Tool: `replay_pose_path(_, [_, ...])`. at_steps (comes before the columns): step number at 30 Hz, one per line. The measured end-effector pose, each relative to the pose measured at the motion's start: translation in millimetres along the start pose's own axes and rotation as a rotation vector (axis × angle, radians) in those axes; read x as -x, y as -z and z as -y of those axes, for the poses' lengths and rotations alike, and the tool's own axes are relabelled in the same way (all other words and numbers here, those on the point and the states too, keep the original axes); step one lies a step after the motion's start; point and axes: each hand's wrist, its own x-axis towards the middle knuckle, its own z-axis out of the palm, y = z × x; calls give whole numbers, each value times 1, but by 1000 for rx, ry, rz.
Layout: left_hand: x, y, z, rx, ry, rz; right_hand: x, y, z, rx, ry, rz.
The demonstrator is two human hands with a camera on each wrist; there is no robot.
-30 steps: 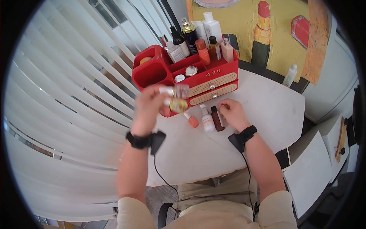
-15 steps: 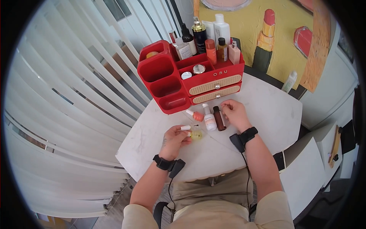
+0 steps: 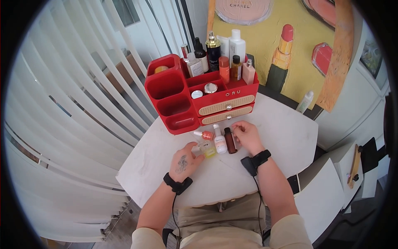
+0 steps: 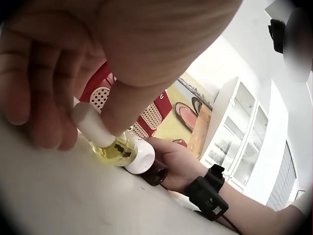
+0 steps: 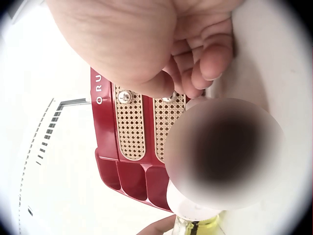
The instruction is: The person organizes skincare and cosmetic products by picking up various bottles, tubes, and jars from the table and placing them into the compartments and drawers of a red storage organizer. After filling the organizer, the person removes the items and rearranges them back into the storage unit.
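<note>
My left hand (image 3: pixel 184 162) rests low over the table with thumb and index finger spread beside a small bottle of yellow liquid (image 3: pixel 210 153). In the left wrist view its thumb lies against the bottle's white cap (image 4: pixel 90 122), the other fingers loose. A clear small bottle (image 3: pixel 204 145) lies beside the yellow one. Further right in the row are a coral bottle (image 3: pixel 207 135), a white bottle (image 3: pixel 220 144) and a brown bottle (image 3: pixel 230 142). Right of the brown bottle's dark cap, my right hand (image 3: pixel 247 135) rests with loosely curled fingers, holding nothing.
Behind the row stands a red organizer (image 3: pixel 174 124) with two woven-front drawers (image 3: pixel 226 106), jars and several upright bottles. A white-and-green bottle (image 3: pixel 305 101) stands at the table's back right, by a painted panel (image 3: pixel 302 66). Blinds (image 3: pixel 74 124) hang at left.
My left hand has come down from the organizer's front to the table, setting the two white-capped bottles beside the row and loosening its fingers. The right hand has stayed by the brown bottle.
</note>
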Motion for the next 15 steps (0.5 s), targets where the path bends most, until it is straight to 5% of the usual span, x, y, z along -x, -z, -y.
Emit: replay_pose_path(15, [-1,16,4,68,15,78,0,0,3,-76,-36,-27])
